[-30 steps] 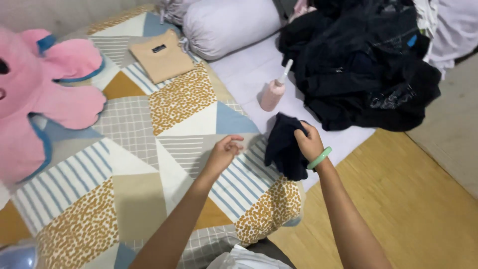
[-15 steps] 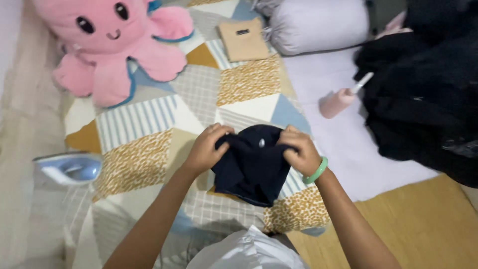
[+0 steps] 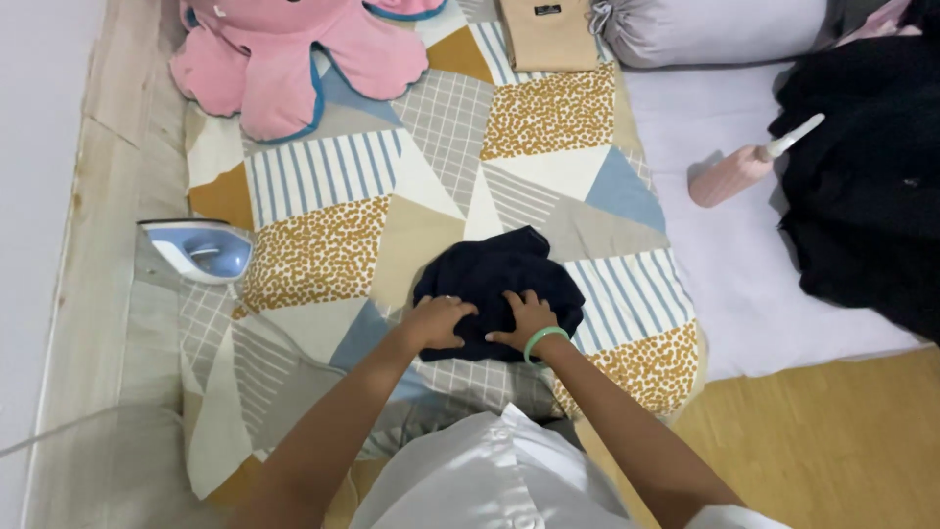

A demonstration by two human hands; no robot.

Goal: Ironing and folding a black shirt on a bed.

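I note that the dark navy garment (image 3: 499, 284), lifted between both hands half a second ago, now lies bunched on the patchwork quilt (image 3: 548, 118), and the view has swung so that the blue-and-white iron (image 3: 201, 250) shows at the quilt's left edge. My left hand (image 3: 438, 321) is curled with the fingers closed into the near edge of the cloth, and my right hand (image 3: 524, 318), with a green bangle (image 3: 541, 340) at the wrist, rests half-open, fingers spread flat on the fabric. I judge the garment set down for flattening; the pink spray bottle (image 3: 734, 174) lies well apart.
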